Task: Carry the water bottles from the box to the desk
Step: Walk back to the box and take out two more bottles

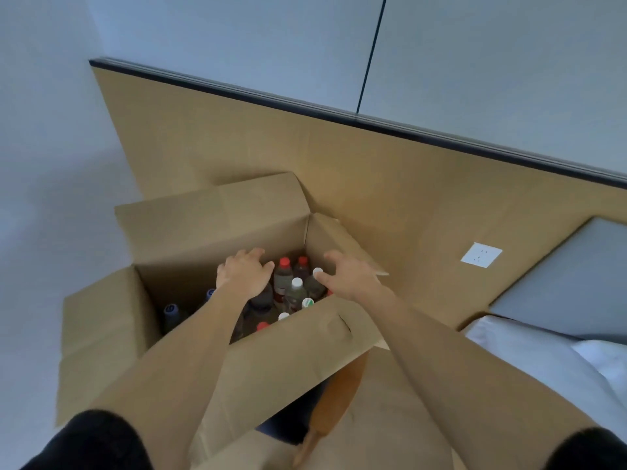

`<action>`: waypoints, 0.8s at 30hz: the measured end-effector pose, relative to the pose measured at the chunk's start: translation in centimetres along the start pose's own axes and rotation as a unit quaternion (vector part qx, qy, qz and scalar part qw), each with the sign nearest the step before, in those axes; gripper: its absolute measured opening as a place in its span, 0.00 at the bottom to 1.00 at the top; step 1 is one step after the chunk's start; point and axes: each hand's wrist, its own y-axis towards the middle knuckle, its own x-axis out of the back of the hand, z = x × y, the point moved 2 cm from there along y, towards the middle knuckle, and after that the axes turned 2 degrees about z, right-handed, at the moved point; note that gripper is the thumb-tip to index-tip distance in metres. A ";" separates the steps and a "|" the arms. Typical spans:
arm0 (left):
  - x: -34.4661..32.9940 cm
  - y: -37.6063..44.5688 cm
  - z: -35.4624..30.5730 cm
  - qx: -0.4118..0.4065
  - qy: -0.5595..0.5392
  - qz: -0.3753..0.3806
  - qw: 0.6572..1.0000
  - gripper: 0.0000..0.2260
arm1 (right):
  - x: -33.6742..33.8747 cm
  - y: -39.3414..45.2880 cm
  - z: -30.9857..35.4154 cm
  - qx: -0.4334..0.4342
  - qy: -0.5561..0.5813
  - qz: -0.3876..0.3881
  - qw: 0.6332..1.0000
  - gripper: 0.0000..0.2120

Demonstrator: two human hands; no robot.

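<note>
An open cardboard box (210, 225) stands below me with its flaps spread out. Several upright bottles fill it: a red-capped bottle (283, 276), a white-capped bottle (296, 291) and blue-capped bottles (170, 312) at the left. My left hand (245, 273) reaches into the box above the bottles, fingers loosely bent, holding nothing. My right hand (346, 276) hovers over the box's right side with spread fingers, its thumb close to a white cap (317, 272). Whether it touches the cap is unclear.
A tan wooden wall panel (373, 171) with a dark top edge rises behind the box. A white power socket (481, 255) sits on it at the right. A grey headboard (576, 273) and white bedding (543, 354) lie at the right. A wooden chair leg (339, 398) shows under the front flap.
</note>
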 end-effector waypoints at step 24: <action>-5.4 6.8 6.2 0.195 -0.020 0.057 0.979 0.23 | -6.9 19.0 -0.5 0.146 -0.040 0.185 0.971 0.27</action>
